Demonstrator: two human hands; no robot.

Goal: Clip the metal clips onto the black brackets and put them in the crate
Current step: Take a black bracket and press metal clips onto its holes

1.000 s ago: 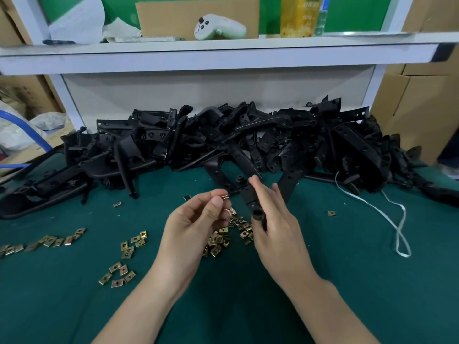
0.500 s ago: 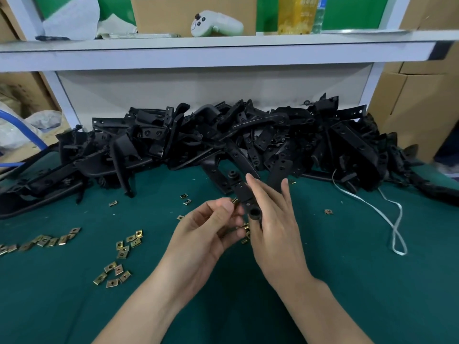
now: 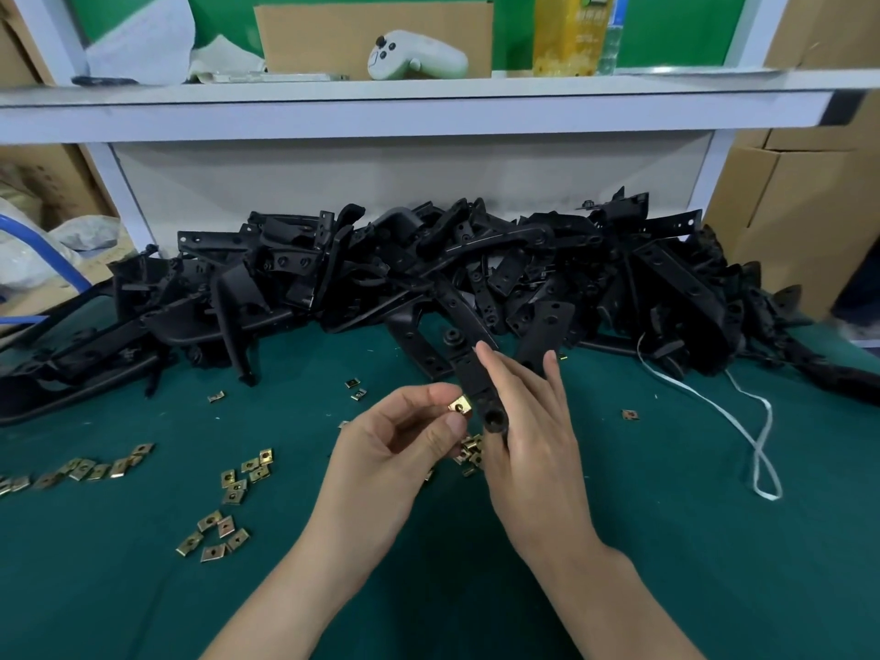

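Note:
My right hand (image 3: 528,435) holds a black bracket (image 3: 478,383) above the green table, its round-holed end pointing toward me. My left hand (image 3: 395,450) pinches a brass metal clip (image 3: 460,406) between thumb and forefinger, right against the bracket's left edge. Whether the clip sits on the bracket cannot be told. More loose brass clips (image 3: 233,483) lie scattered on the mat at the left and under my hands. A big pile of black brackets (image 3: 476,273) runs along the back of the table. No crate is in view.
A white cord (image 3: 757,445) loops on the green mat (image 3: 666,564) at the right. A white shelf (image 3: 428,107) hangs above the pile with a game controller (image 3: 414,54) and cardboard on it. Cardboard boxes (image 3: 800,192) stand at the right.
Both hands have come together: the left hand brought the clip from a little apart up against the bracket held by the right hand. The bracket's end tilted slightly toward me.

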